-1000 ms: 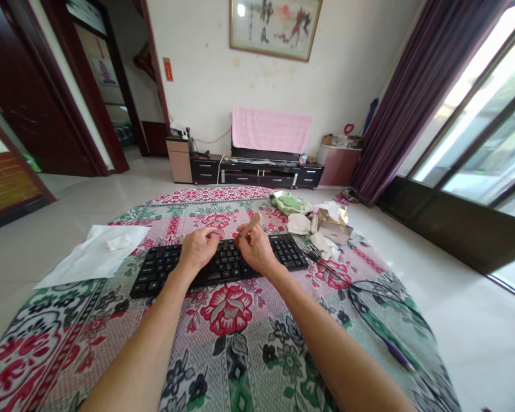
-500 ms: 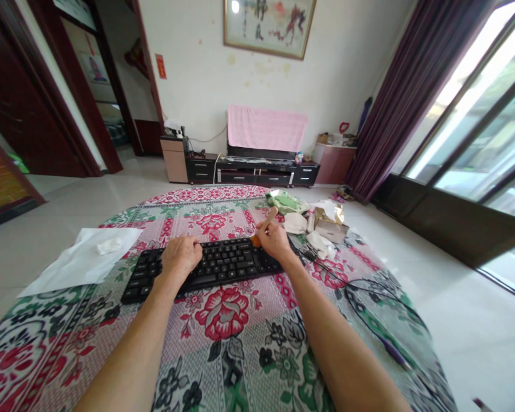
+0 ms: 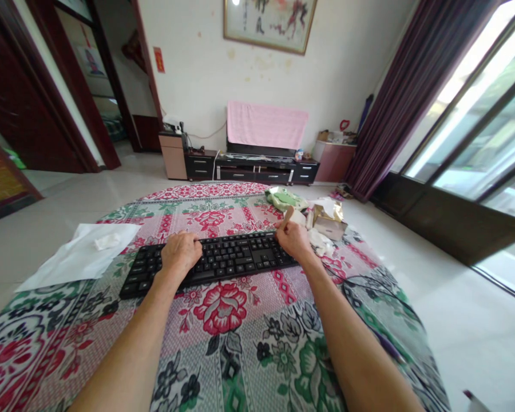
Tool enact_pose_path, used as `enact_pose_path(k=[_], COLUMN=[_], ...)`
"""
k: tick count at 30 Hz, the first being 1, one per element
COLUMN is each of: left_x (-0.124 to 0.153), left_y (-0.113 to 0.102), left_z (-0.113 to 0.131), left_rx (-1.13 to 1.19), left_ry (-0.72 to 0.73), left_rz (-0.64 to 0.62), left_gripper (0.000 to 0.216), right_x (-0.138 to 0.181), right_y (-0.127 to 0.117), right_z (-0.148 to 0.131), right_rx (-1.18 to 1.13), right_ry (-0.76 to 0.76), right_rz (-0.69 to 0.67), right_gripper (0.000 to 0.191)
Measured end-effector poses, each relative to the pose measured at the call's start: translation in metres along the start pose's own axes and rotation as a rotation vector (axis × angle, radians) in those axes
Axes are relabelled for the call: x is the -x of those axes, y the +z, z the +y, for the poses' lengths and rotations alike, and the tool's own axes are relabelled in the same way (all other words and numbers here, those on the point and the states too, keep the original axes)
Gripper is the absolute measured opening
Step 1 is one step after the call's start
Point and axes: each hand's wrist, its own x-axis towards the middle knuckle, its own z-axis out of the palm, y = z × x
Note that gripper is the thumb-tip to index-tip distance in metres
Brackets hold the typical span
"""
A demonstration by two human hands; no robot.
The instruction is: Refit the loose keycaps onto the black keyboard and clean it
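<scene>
Some kbd hidden by L hand (stick in R hand, btm unseen).

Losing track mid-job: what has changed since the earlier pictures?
The right hand, still gripping the wooden-handled tool, moved right to the number-pad end of the keyboard; the left hand shifted slightly left. Keyboard and white sheet stayed put.

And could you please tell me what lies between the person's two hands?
In the head view, the middle stretch of the black keyboard lies between the left hand and the right hand.
</scene>
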Motion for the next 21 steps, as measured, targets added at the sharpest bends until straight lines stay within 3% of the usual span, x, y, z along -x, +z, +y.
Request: enact_pose_path(k=[6, 9, 12, 15, 18, 21], left_x=[-0.001, -0.002, -0.002, -0.001, -0.001, 0.0], left_y=[0.001, 0.002, 0.003, 0.002, 0.002, 0.002], left_z=[-0.001, -0.002, -0.003, -0.002, -0.002, -0.001], left_rx=[0.015, 0.019, 0.02, 0.02, 0.018, 0.018], left_ry=[0.003, 0.009, 0.013, 0.01, 0.006, 0.001], left_rz=[-0.011, -0.006, 0.003, 0.005, 0.007, 0.006], left_gripper=[0.034, 0.034, 0.035, 0.035, 0.035, 0.035], right_x=[0.03, 0.036, 0.029, 0.015, 0.004, 0.001], right_y=[0.023, 0.025, 0.015, -0.004, -0.022, -0.033], right_z=[-0.054, -0.066, -0.055, -0.027, 0.001, 0.015], right_rx=[-0.246, -0.287, -0.12, 0.058, 0.133, 0.195], right_ry=[-0.204, -0.245, -0.189, -0.034, 0.127, 0.177], right_rz=[-0.11, -0.153, -0.129, -0.107, -0.102, -0.079], right_gripper=[0.024, 0.023, 0.023, 0.024, 0.027, 0.029])
